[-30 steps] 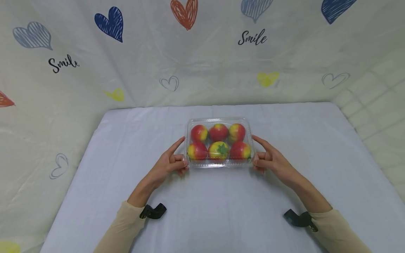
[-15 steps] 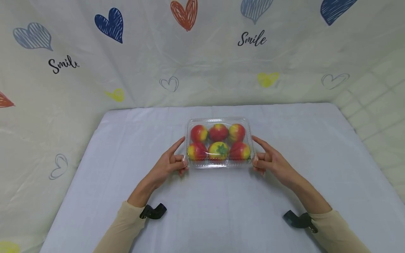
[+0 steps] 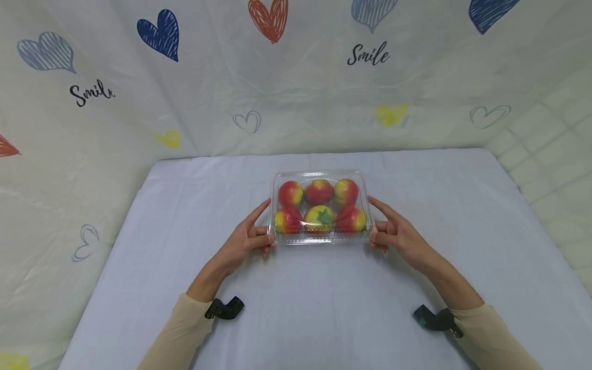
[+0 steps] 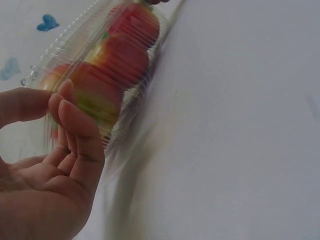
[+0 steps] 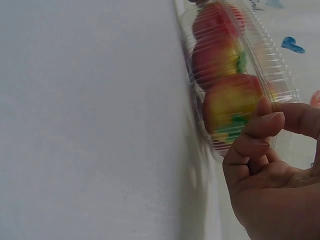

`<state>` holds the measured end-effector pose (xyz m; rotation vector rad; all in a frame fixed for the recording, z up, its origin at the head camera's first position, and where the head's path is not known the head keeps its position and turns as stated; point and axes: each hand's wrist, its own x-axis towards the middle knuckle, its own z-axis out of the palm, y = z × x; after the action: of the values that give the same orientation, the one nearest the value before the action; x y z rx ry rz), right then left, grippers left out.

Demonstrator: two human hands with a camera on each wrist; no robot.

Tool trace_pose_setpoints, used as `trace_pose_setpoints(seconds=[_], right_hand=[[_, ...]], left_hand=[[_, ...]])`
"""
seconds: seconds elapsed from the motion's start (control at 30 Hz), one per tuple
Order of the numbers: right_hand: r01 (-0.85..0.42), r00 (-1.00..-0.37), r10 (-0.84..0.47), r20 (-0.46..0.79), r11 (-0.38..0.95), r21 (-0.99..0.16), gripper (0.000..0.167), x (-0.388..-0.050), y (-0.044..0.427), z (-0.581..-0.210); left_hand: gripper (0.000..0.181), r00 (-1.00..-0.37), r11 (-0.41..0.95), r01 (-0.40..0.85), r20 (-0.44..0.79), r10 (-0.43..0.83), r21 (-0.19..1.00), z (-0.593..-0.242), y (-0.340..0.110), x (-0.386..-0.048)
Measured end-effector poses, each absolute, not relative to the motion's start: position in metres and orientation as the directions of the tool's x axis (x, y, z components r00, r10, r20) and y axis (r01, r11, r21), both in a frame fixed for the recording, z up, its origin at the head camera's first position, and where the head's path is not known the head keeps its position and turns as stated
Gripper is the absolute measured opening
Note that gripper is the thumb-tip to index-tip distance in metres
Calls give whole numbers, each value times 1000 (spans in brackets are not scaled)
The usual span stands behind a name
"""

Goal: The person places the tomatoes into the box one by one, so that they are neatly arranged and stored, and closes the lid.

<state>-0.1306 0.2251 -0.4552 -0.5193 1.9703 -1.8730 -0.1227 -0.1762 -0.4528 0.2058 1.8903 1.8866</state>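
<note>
A clear plastic clamshell box (image 3: 319, 240) with its lid down sits between both hands in the head view. Inside are several round red-and-yellow fruits (image 3: 318, 192) in two rows; green leaf shapes show on some. My left hand (image 3: 242, 240) pinches the box's left rim between thumb and curled fingers, its index finger stretched along the side. At the right rim, my right hand (image 3: 398, 237) pinches in the same way, index finger extended. Both wrist views show thumb and fingertips meeting at the lip of the box. Whether its base touches the cloth, I cannot tell.
A white cloth (image 3: 333, 303) covers the table. Behind it hangs a pale sheet (image 3: 305, 77) printed with hearts and "Smile" lettering. Black wrist-worn devices stick out by the left cuff (image 3: 185, 321) and the right cuff (image 3: 490, 331).
Both hands keep their grip on the box, which stays in place. Only a very slight shift of the whole head view shows.
</note>
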Motion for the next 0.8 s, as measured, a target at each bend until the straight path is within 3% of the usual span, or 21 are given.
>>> trace_pose_setpoints(seconds=[0.3, 0.63, 0.8], right_hand=[[-10, -860, -510, -10, 36, -999, 79, -129, 227, -456], [-20, -861, -504, -68, 168, -986, 72, -131, 230, -447], [-89, -913, -408, -2, 203, -975, 67, -131, 227, -447]], left_hand=[[86, -883, 67, -223, -231, 409, 972, -453, -176, -125], [75, -884, 174, -160, -219, 412, 972, -447, -177, -128], [72, -892, 247, -145, -234, 387, 958, -445, -180, -129]])
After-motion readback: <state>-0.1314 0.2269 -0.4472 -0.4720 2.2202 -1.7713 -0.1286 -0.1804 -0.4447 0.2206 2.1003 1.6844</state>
